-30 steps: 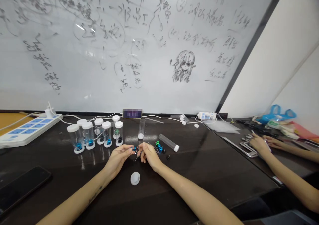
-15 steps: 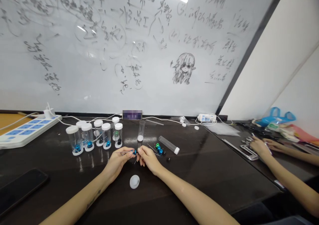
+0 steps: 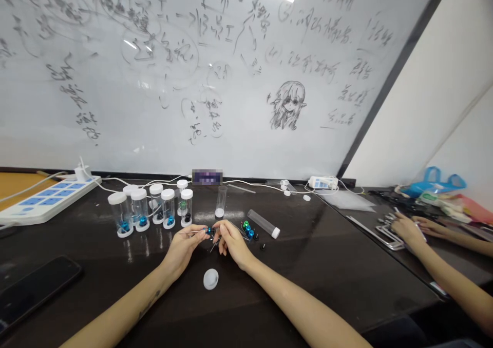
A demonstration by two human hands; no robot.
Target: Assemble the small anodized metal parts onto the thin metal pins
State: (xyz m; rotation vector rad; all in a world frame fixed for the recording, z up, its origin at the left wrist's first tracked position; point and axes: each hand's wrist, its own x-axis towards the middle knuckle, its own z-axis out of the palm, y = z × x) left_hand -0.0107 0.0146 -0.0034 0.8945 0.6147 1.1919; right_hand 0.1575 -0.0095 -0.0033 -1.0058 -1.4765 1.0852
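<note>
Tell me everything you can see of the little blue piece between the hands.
The little blue piece looks shiny, like coloured metal. The left hand pinches it, seemingly above the dark tabletop, and a thin rod in line with it points left. The right hand is close on its other side; whether it touches is unclear. Finer shape is too small to tell.
</note>
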